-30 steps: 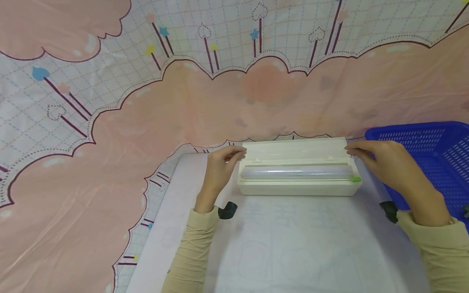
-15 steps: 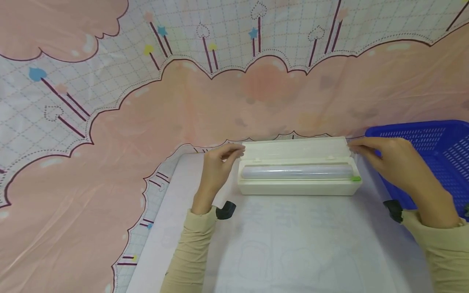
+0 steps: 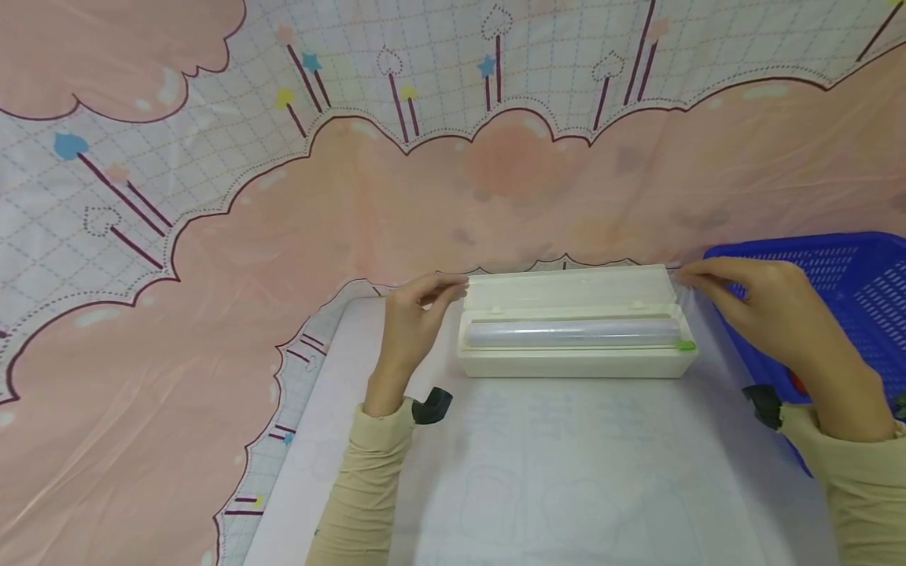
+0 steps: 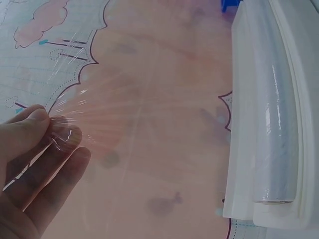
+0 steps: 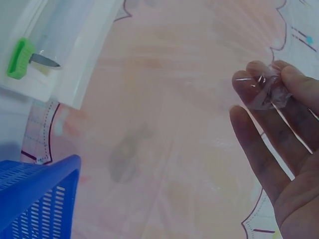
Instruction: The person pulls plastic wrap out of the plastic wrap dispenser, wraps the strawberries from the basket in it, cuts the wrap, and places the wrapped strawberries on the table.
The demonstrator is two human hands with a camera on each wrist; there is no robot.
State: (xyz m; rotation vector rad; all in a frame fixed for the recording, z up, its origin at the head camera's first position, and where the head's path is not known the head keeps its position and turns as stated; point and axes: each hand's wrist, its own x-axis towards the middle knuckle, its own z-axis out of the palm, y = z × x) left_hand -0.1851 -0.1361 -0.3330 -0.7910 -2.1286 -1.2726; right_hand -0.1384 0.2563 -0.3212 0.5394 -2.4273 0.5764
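Right of centre in the head view, the white box (image 3: 576,365) stood open, its roll (image 3: 573,332) lying inside. Beyond its two ends, your left hand (image 3: 416,322) and right hand (image 3: 775,314) pinched the clear film (image 4: 75,105) at opposite sides, probably to keep it spread without folding.
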